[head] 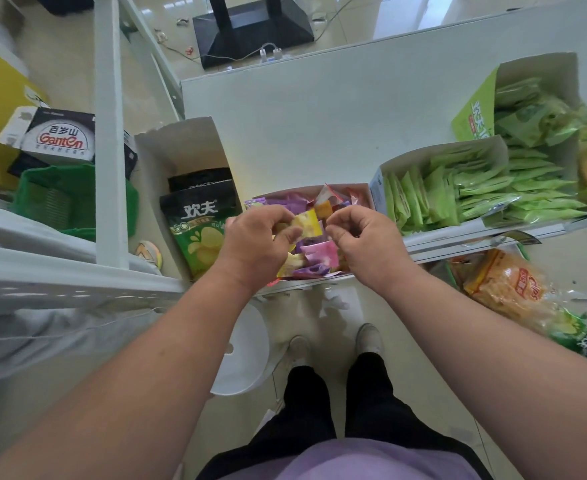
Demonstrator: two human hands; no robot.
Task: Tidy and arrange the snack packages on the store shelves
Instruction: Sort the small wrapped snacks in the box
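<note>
Gripping a yellow sachet (308, 224) between thumb and curled fingers, the left hand (254, 237) hovered over the pink tray (361, 194) of mixed small packets, at the front of the white shelf (319, 116). Right hand (364, 242): fingers curled close, tips at the sachet's right edge; whether it pinched the wrapper could not be told. Contents below the hands: pink packet (321, 253), purple packet (311, 271), further yellow, red and orange wrappers, lying loose and at all angles. Left of the tray, touching it: a white carton (181, 140) holding a black-and-green chip bag (198, 233) upright at its front. Right of the tray: a white display box (437, 154) of light-green sachets (475, 188) packed on edge, with a second green-printed box (475, 112) behind it. Lower shelf, right: an orange snack bag (506, 289). Judgement on the step: sorting loose packets by colour appeared in hand; the sachet would sit best flat, face up, aligned with its like, with one hand pressing the pile down so neighbours did not spill over the tray's low front lip. Room: broad bare shelf lay behind the tray; the cartons closed in both sides, and the shelf edge ran just under the wrists, so packets nearest it were likeliest to fall.
</note>
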